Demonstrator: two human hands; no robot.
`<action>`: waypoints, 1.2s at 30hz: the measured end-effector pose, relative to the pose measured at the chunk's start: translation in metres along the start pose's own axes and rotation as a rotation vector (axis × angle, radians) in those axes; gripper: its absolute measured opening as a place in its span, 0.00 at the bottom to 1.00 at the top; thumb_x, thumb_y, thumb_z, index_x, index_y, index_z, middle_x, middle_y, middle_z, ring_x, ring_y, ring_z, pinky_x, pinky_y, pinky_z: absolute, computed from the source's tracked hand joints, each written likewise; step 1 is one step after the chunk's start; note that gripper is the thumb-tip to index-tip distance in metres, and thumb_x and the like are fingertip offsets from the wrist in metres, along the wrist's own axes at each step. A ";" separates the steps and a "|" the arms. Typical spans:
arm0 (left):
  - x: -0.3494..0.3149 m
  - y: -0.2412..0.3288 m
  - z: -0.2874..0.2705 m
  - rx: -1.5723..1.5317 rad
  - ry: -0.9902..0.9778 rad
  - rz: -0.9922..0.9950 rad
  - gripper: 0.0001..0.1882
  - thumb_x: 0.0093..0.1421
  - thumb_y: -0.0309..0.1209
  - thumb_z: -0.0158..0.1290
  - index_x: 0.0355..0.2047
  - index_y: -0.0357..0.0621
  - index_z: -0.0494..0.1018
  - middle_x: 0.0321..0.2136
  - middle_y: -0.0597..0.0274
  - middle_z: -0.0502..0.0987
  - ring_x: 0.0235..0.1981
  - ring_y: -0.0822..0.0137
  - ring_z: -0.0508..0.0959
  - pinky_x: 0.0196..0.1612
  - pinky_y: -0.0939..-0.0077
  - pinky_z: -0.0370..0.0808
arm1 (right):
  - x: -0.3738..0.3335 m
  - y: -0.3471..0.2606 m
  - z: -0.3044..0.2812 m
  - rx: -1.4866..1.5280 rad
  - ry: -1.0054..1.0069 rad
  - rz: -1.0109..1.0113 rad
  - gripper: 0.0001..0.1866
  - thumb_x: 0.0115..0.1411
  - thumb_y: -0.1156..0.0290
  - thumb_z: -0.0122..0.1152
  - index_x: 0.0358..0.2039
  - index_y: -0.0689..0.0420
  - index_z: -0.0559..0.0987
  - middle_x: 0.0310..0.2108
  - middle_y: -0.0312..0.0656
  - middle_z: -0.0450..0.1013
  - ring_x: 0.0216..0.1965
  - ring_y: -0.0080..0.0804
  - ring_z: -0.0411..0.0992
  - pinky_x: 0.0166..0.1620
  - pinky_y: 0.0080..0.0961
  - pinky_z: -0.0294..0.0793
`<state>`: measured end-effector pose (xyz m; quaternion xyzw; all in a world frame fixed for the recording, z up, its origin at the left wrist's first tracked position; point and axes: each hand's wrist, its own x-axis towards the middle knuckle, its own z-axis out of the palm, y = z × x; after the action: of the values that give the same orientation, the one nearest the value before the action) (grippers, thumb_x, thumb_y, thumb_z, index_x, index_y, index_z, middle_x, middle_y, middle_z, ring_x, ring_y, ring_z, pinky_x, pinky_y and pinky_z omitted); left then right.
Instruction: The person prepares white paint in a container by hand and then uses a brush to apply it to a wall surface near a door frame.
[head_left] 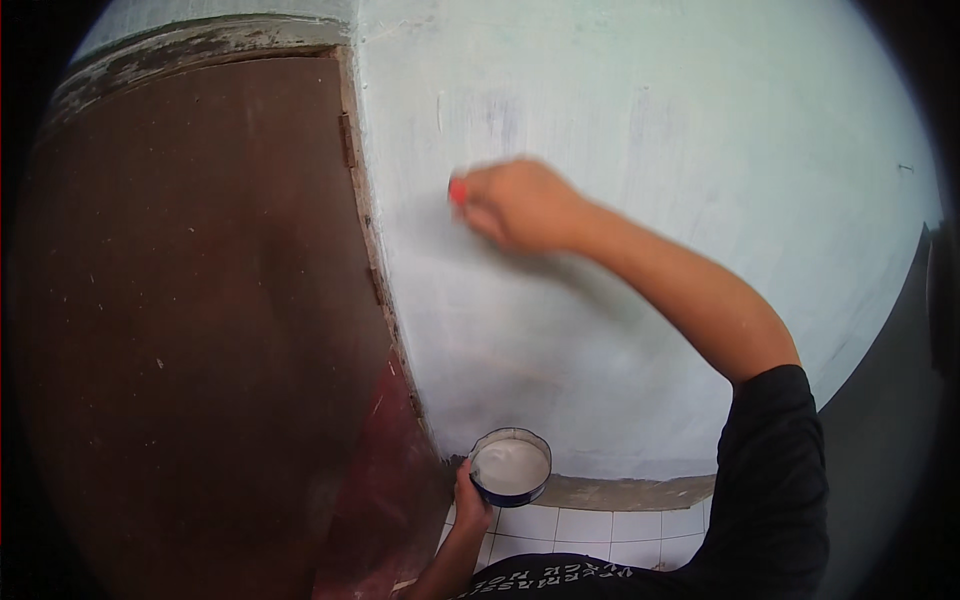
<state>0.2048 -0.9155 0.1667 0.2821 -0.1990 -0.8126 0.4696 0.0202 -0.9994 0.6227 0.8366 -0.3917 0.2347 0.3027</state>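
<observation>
My right hand (525,205) is raised against the pale wall (640,330), closed around what looks like a paintbrush (458,191). Only its red part shows at the fingers; motion blurs it and the bristles are hidden. Low down, my left hand (472,498) grips the side of a round dark blue tin (523,500). White paint (512,467) lies inside the tin, which is held close to the foot of the wall.
A brown door (200,300) with a worn wooden frame (365,210) stands on the left. Bare grey skirting (630,493) runs below the wall, above white floor tiles (585,525). A small hook-like bit (905,168) sticks out at the far right.
</observation>
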 end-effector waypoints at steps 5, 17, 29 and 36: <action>-0.005 -0.001 0.000 0.005 -0.013 0.022 0.25 0.71 0.48 0.42 0.55 0.40 0.71 0.52 0.57 0.77 0.54 0.62 0.77 0.59 0.66 0.71 | 0.061 0.075 -0.071 0.208 0.453 0.254 0.20 0.61 0.56 0.64 0.40 0.62 0.80 0.28 0.48 0.80 0.27 0.40 0.78 0.35 0.35 0.76; -0.003 0.002 -0.012 -0.042 0.027 0.020 0.25 0.71 0.47 0.42 0.56 0.40 0.70 0.53 0.56 0.76 0.55 0.62 0.77 0.60 0.65 0.71 | 0.056 0.045 -0.029 -0.894 0.278 -0.331 0.08 0.57 0.68 0.58 0.39 0.45 0.74 0.36 0.33 0.72 0.42 0.32 0.73 0.30 0.30 0.77; 0.001 -0.001 -0.010 -0.044 0.002 0.025 0.25 0.70 0.47 0.44 0.54 0.39 0.70 0.52 0.55 0.77 0.54 0.61 0.77 0.59 0.66 0.72 | 0.054 0.028 -0.002 0.215 0.142 0.291 0.17 0.62 0.58 0.61 0.40 0.61 0.78 0.29 0.53 0.78 0.32 0.53 0.77 0.38 0.43 0.76; -0.010 0.016 -0.019 -0.034 0.081 0.069 0.25 0.69 0.46 0.45 0.55 0.38 0.70 0.52 0.55 0.76 0.55 0.61 0.76 0.60 0.65 0.70 | 0.105 0.032 -0.101 -0.066 0.696 0.293 0.10 0.65 0.68 0.61 0.36 0.64 0.78 0.29 0.48 0.78 0.30 0.39 0.76 0.38 0.31 0.76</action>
<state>0.2316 -0.9157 0.1646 0.2995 -0.1757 -0.7872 0.5096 0.0397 -1.0002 0.7705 0.6316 -0.3883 0.5330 0.4078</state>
